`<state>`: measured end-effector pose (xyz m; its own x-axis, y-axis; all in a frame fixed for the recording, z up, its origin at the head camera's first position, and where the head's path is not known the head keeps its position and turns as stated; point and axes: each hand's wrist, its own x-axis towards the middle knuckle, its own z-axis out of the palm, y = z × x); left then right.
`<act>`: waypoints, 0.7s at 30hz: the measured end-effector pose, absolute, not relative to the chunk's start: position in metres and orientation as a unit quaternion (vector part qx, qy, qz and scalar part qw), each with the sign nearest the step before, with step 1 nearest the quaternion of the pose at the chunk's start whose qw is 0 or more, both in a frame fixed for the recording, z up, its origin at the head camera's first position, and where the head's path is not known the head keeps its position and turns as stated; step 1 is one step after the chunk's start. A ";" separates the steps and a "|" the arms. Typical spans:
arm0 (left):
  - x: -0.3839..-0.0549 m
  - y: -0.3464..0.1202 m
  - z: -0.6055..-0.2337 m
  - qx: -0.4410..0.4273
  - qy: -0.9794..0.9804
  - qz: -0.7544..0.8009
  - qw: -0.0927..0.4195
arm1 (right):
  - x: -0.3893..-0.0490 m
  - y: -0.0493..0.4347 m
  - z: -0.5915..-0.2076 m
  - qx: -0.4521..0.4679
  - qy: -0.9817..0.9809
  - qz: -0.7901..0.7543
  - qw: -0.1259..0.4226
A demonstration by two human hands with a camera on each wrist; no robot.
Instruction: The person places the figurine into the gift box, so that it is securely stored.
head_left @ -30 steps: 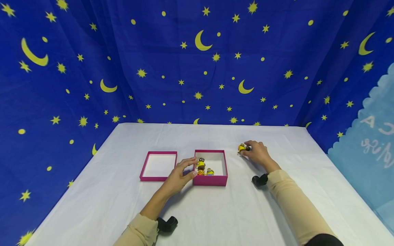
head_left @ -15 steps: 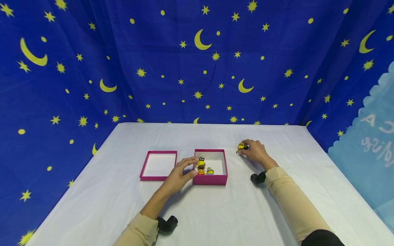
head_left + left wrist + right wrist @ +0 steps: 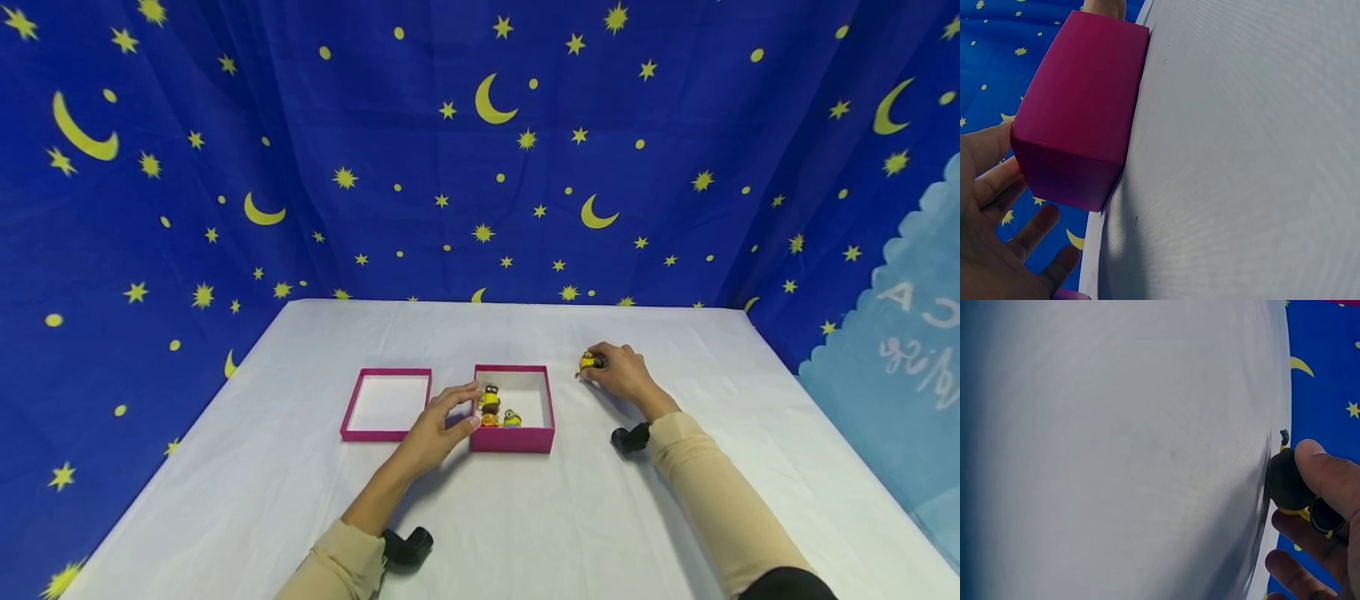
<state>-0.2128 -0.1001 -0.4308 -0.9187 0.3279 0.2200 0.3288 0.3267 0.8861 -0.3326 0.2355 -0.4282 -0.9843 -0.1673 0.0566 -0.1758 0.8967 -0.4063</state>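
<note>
A pink box (image 3: 513, 440) with a white inside stands on the table, holding several small yellow Minion figures (image 3: 490, 398). My left hand (image 3: 435, 433) rests at its left side, thumb by the front corner and fingertips at the rim. In the left wrist view the thumb touches the corner of the box (image 3: 1079, 94), and the other fingers are spread and fairly straight. To the right of the box, my right hand (image 3: 622, 371) pinches another Minion figure (image 3: 587, 361) between thumb and fingers, close over the cloth. The right wrist view shows that figure's dark, rounded part (image 3: 1288, 480).
Left of the box lies a shallow pink lid (image 3: 386, 436), its white inside facing up. A white cloth (image 3: 525, 525) covers the table. Behind hangs a blue curtain (image 3: 420, 150) with yellow moons and stars. Black wrist-worn pieces (image 3: 407, 548) stick out at both wrists.
My right hand, with the Minion figure, has shifted very slightly to the left. The left hand, the box and the lid stay where they were.
</note>
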 end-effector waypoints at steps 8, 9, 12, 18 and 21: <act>-0.213 -0.099 -0.431 -0.197 -0.813 -0.548 0.004 | -0.327 0.239 -0.427 0.095 -0.970 0.221 0.033; -0.213 -0.098 -0.431 -0.194 -0.813 -0.549 0.004 | -0.326 0.240 -0.427 0.095 -0.969 0.224 0.036; -0.206 -0.096 -0.420 -0.191 -0.813 -0.550 -0.004 | -0.324 0.241 -0.426 0.096 -0.967 0.232 0.042; -0.192 -0.095 -0.396 -0.196 -0.815 -0.545 -0.020 | -0.320 0.243 -0.422 0.108 -0.962 0.245 0.061; -0.193 -0.095 -0.397 -0.197 -0.814 -0.546 -0.018 | -0.317 0.241 -0.420 0.115 -0.958 0.252 0.069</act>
